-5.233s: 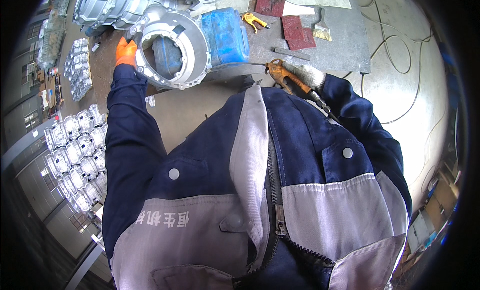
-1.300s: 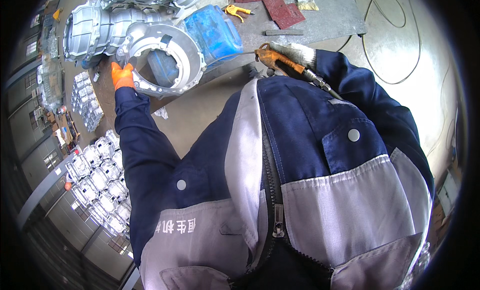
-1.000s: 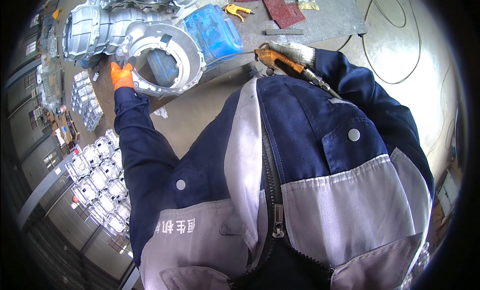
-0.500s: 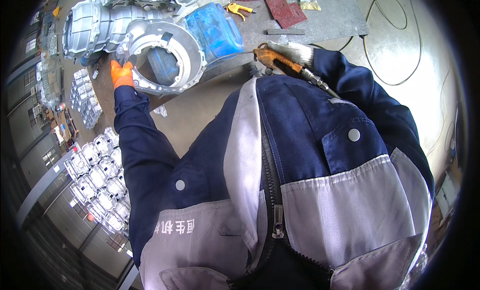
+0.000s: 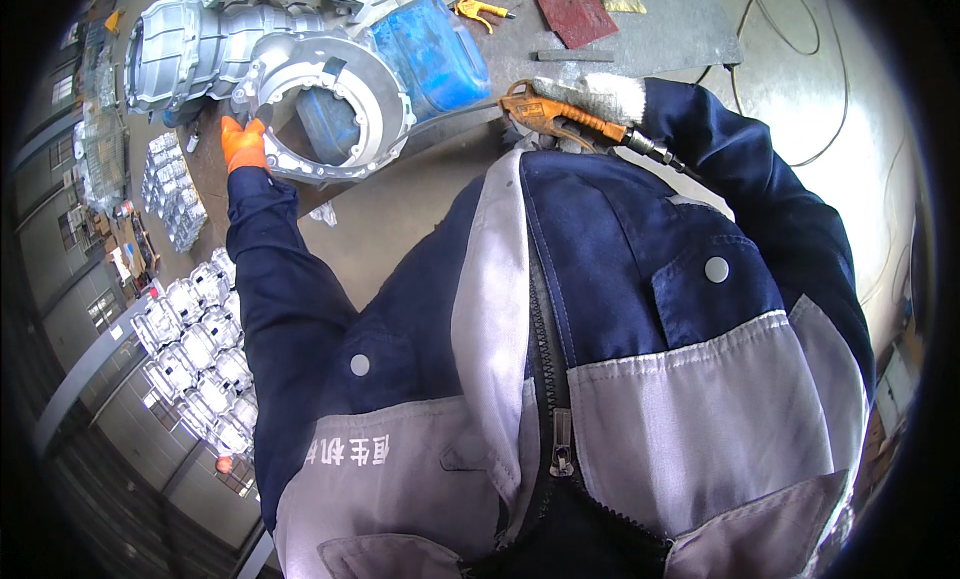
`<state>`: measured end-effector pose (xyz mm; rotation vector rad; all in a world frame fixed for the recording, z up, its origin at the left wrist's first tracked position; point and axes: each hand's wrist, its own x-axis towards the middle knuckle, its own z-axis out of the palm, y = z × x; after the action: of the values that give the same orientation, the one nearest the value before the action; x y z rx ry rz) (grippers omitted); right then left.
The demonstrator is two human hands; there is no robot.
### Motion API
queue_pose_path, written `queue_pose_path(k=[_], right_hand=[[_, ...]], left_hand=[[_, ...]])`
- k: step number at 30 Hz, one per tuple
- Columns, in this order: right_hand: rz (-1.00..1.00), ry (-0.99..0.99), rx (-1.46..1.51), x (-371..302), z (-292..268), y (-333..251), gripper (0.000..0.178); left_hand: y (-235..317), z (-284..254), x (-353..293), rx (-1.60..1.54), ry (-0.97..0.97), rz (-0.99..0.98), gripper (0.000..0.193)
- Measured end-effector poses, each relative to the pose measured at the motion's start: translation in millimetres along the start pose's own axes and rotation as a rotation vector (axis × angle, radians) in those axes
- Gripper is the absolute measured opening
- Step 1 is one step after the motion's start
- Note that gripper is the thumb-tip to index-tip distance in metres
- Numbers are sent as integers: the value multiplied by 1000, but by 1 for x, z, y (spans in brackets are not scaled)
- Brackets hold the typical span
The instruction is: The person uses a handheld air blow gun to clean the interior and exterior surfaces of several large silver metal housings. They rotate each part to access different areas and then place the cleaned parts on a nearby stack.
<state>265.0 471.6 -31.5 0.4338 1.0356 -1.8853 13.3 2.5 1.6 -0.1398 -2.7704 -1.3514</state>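
Left hand (image 5: 243, 142) grip grasping one aluminium housing (image 5: 322, 107); right hand (image 5: 590, 94) clenched on one air gun (image 5: 548, 114).

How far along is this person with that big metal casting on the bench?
Hard to say how much is finished. In hand: the left hand in an orange glove grips the rim of the round aluminium housing, while the right hand holds an orange air tool with a hose, close to the chest and away from the housing. Possibly left: more castings sit stacked at the left, and another housing behind.
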Motion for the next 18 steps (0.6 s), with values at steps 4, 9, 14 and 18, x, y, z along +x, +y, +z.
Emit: queue_pose_path(k=[4, 9, 14, 18], right_hand=[[16, 20, -113, 12, -15, 16, 42], [-147, -2, 163, 22, -17, 34, 41], [-53, 7, 356, 19, -16, 34, 44], [-50, 8, 299, 21, -15, 33, 41]], left_hand=[[9, 3, -7, -60, 2, -4, 55], [18, 1, -11, -94, -39, 23, 55], [21, 0, -12, -140, -77, 33, 58], [21, 0, -6, -95, -129, 0, 61]])
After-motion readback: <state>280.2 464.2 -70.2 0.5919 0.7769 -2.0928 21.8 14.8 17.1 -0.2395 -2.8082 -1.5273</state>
